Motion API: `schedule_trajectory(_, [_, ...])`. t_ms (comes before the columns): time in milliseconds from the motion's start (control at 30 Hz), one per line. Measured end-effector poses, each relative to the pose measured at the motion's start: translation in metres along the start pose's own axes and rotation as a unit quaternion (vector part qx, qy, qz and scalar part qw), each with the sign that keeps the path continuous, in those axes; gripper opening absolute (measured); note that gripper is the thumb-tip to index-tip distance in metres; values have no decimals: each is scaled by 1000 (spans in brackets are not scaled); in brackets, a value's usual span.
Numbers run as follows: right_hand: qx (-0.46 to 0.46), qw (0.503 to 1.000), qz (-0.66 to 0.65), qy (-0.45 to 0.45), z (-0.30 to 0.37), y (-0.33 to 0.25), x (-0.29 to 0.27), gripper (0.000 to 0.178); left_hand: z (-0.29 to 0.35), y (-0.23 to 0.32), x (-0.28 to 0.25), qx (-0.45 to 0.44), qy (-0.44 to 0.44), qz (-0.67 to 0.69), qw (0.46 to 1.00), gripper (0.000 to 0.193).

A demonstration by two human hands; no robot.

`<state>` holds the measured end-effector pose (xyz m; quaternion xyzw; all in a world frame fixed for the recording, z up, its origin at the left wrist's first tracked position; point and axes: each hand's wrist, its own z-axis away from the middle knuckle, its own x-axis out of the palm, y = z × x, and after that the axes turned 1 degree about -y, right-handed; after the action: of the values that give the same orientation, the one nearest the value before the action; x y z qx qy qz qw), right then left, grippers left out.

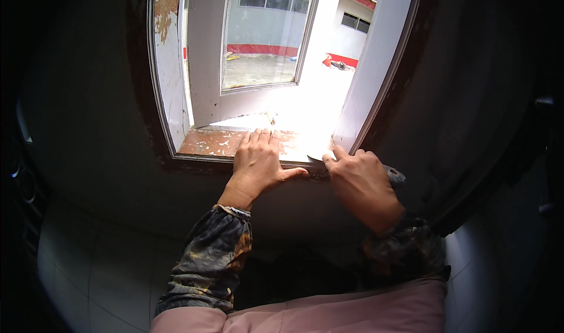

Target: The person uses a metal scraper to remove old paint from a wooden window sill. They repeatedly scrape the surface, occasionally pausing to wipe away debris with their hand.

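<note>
My left hand (pixel 257 161) lies flat on the window sill (pixel 208 142), fingers stretched over its worn, reddish-brown paint and the thumb out to the right along the inner edge. My right hand (pixel 361 179) is closed around a scraper (pixel 398 175) at the sill's right corner. The grey handle end sticks out past the outer side of the hand. Part of the thin blade shows at the fingertips, low over the sill; glare hides whether it touches. Pale patches and flakes mark the sill's surface.
A white window sash (pixel 205 57) with a glass pane stands swung outward. The white frame (pixel 379 68) rises on the right; the left jamb (pixel 168 57) has peeling paint. Outside is a pale building (pixel 264 24) with a red band. The wall around the opening is dark.
</note>
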<state>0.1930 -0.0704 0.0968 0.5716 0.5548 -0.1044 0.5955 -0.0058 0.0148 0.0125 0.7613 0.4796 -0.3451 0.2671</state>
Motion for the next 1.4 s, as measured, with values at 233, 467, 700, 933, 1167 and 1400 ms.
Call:
schedule_trajectory(233, [11, 999, 7, 39, -10, -6, 11, 14, 0, 1, 0, -2, -12, -10, 1000, 114])
schedule_trajectory(467, [16, 999, 17, -28, 3, -1, 8, 31, 0, 0, 1, 2, 5, -10, 1000, 115])
schedule_trajectory(700, [12, 998, -30, 52, -14, 0, 11, 11, 0, 0, 2, 4, 1, -30, 1000, 114])
schedule_trajectory(933, [0, 999, 10, 47, 5, -5, 9, 16, 0, -1, 2, 4, 1, -14, 1000, 113])
schedule_trajectory(1167, [-3, 997, -32, 74, -13, -5, 16, 13, 0, -2, 4, 10, 12, -26, 1000, 111])
schedule_trajectory(1400, [2, 996, -26, 90, 1, -15, 17, 16, -1, -2, 5, 6, 6, -20, 1000, 110])
